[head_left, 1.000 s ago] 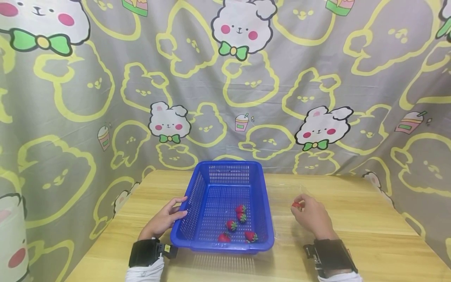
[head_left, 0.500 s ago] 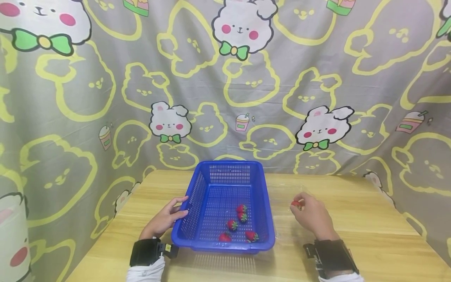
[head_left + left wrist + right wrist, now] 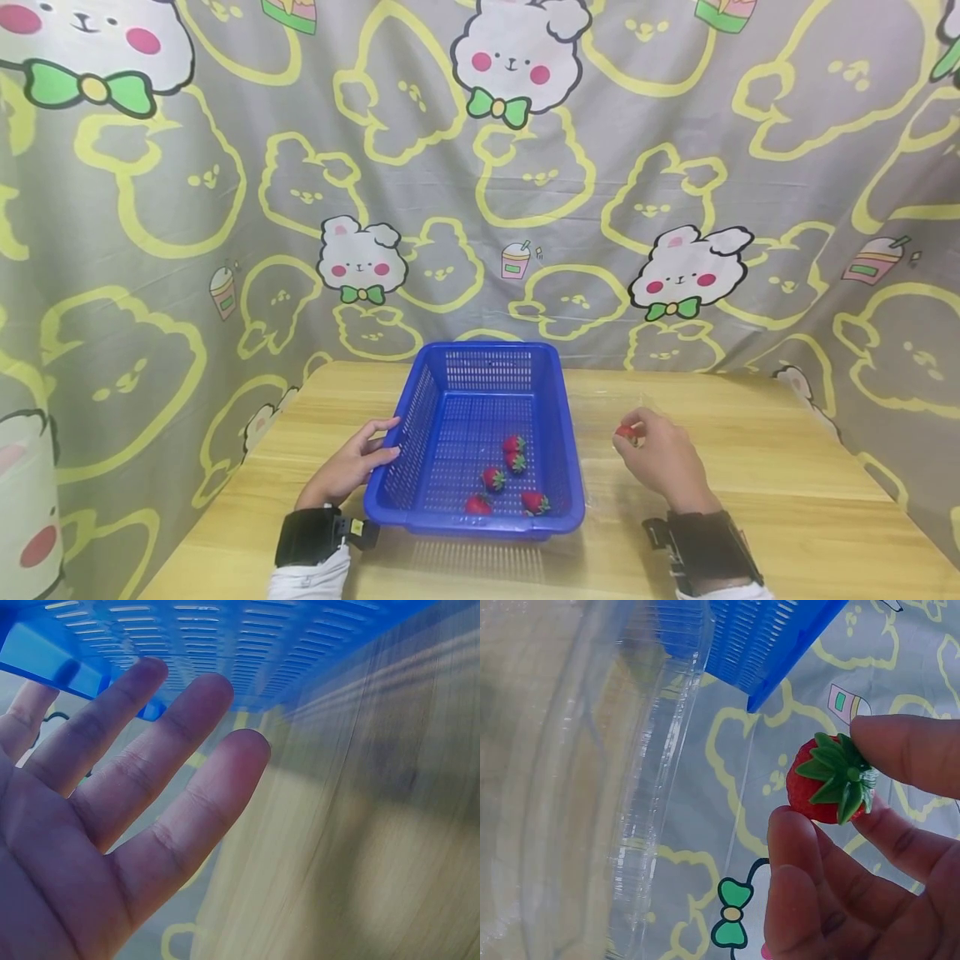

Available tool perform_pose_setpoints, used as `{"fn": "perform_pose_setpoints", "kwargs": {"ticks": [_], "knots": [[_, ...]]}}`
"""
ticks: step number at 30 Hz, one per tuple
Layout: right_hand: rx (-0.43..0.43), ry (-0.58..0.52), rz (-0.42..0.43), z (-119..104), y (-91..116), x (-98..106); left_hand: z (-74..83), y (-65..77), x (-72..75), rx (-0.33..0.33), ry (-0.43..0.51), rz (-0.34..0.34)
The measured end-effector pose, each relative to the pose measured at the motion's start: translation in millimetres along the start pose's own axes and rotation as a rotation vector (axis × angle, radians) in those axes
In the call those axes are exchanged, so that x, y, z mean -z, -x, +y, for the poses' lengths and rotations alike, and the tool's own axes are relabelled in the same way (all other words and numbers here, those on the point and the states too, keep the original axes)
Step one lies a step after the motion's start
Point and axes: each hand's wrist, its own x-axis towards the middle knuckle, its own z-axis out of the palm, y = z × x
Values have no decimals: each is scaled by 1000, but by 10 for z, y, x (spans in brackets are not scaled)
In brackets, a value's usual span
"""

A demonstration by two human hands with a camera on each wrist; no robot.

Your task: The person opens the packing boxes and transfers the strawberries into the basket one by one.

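A blue perforated basket stands on the table, with several strawberries lying in its front right part. My left hand touches the basket's left side. In the left wrist view its extended fingers lie against or close to the slotted wall. To the right of the basket, my right hand pinches a red strawberry with green leaves between thumb and fingertips. That hand is above a clear plastic container, whose outline is faint in the head view.
The wood-grain table reaches back to a grey patterned curtain, which also hangs along both sides. The basket's raised rim and right wall are between the loose strawberries and my right hand.
My right hand, with the strawberry, has shifted slightly left toward the basket. The left hand and the basket stay where they were.
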Motion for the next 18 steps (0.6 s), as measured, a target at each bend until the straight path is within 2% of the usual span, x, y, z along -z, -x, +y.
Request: {"fn": "perform_pose_setpoints", "kwargs": {"ticks": [18], "knots": [[24,-5,16,-72,21,6,12,10,-13,2,6,8]]}}
